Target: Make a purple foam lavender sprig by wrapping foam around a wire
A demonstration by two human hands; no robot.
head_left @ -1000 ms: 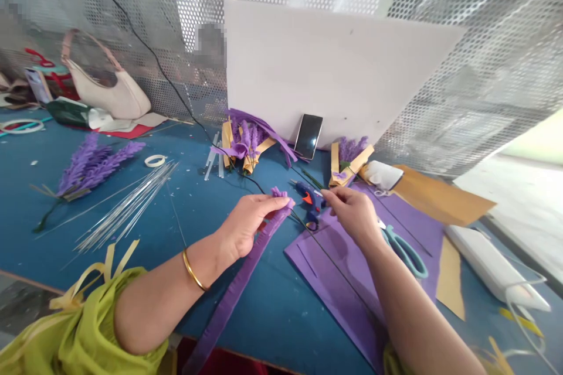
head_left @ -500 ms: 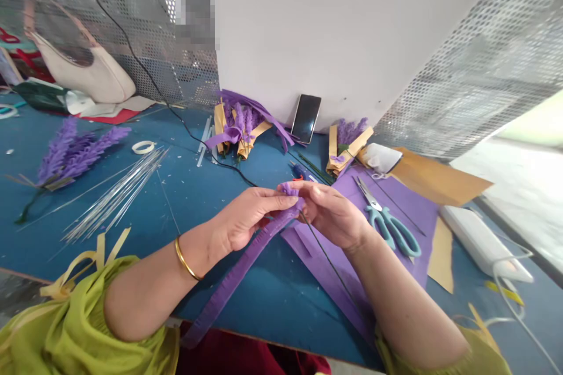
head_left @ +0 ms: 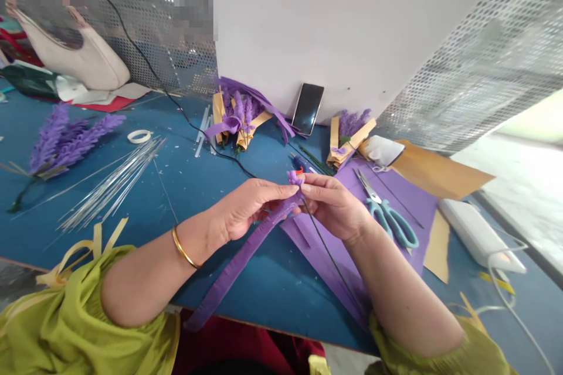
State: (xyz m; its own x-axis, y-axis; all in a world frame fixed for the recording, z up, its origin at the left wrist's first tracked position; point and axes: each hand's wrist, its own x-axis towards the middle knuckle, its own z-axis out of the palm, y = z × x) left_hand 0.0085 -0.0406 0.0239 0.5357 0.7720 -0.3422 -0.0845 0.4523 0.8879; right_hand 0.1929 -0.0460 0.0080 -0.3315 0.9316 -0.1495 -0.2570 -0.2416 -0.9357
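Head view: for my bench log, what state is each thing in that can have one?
Long purple strip, bunched at top, lower end loose
Left hand, pinched on the strip
Right hand, pinched at the strip's bunched end
Thin dark green stem, slanting below the right hand
Black rectangular smartphone, leaning, screen dark
Teal-handled metal scissors, lying unheld, blades look slightly parted
Blue glue gun, partly hidden, power unclear
Thin silver wires, loose

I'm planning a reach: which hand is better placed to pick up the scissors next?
Probably the right hand: the scissors lie beside its wrist. The left hand is farther off, across from it. Both pinch the purple strip, so either must let go first.
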